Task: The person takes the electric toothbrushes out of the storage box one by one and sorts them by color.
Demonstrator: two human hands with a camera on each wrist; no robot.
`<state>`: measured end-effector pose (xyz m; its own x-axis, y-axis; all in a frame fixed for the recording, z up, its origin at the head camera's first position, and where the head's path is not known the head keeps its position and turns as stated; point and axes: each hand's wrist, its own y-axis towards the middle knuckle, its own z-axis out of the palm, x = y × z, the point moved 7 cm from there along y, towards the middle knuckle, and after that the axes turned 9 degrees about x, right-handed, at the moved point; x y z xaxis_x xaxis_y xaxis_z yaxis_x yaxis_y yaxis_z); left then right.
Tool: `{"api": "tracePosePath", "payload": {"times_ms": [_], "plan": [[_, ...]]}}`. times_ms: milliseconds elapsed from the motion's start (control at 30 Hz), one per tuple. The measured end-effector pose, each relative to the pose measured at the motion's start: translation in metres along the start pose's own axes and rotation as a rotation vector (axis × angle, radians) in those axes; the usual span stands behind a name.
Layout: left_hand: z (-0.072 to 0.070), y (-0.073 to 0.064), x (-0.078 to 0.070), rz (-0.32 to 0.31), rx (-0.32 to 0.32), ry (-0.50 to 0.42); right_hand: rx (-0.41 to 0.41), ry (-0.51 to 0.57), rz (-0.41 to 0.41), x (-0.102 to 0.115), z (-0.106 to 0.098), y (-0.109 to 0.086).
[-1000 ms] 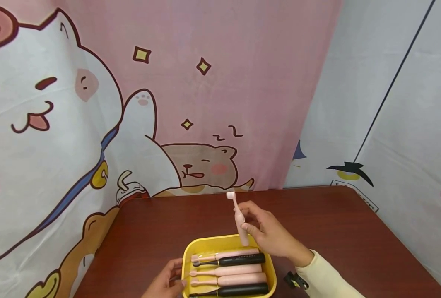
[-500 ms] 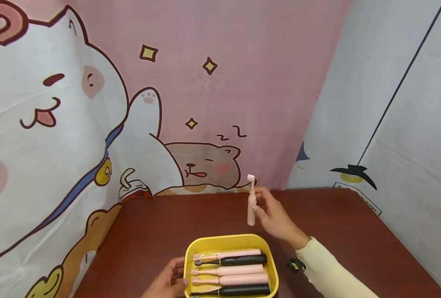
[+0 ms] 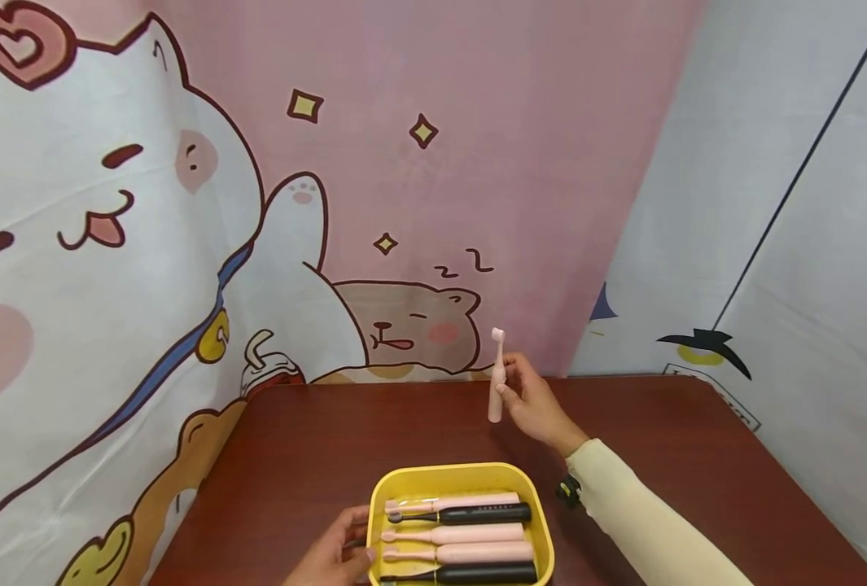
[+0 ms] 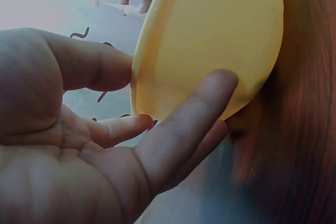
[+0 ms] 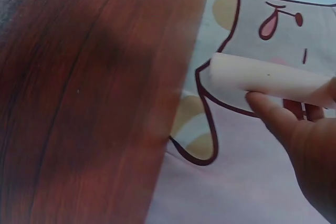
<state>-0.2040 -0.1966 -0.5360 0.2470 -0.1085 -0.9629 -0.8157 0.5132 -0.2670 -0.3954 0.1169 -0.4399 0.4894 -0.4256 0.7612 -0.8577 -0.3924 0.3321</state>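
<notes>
My right hand (image 3: 539, 408) pinches a pink electric toothbrush (image 3: 496, 397) upright above the far part of the table, brush head at the top. Seen by the right wrist camera, the toothbrush handle (image 5: 262, 77) lies between thumb and fingers, its base end free. My left hand (image 3: 335, 547) holds the left side of a yellow bin (image 3: 455, 470). In the left wrist view the thumb is at the bin's rim and the fingers lie along its outer wall. Inside the bin, pink electric toothbrushes (image 3: 480, 534) and black electric toothbrushes (image 3: 484, 513) lie side by side, heads to the left.
The dark red-brown table (image 3: 374, 431) extends behind and to both sides of the bin. A cartoon-printed cloth (image 3: 536, 203) hangs along its far edge. Beside the right sleeve is a small black and yellow item (image 3: 568, 490).
My right hand has lifted the pink toothbrush from over the bin's far rim, away towards the back of the table, turning it more upright. The left hand stays at the bin.
</notes>
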Motion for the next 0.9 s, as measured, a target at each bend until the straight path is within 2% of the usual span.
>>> {"api": "tracePosePath", "payload": {"times_ms": [200,467,600,700,767,900], "plan": [[0.002,-0.001,-0.006,-0.010,-0.010,-0.003,-0.024,0.050,-0.016,-0.011,0.007,0.013],[0.006,-0.002,-0.008,0.060,0.018,-0.005,-0.040,0.064,-0.019,-0.025,0.014,0.021],[0.003,0.000,-0.003,0.072,0.029,-0.009,-0.051,0.019,0.001,-0.035,0.018,0.022],[0.000,0.003,0.004,0.097,0.062,0.004,-0.036,-0.001,0.025,-0.042,0.023,0.023],[-0.004,0.005,0.010,0.086,0.095,0.020,-0.023,0.007,0.033,-0.045,0.027,0.024],[-0.005,0.004,0.011,0.089,0.097,0.011,-0.015,-0.001,0.048,-0.048,0.031,0.028]]}}
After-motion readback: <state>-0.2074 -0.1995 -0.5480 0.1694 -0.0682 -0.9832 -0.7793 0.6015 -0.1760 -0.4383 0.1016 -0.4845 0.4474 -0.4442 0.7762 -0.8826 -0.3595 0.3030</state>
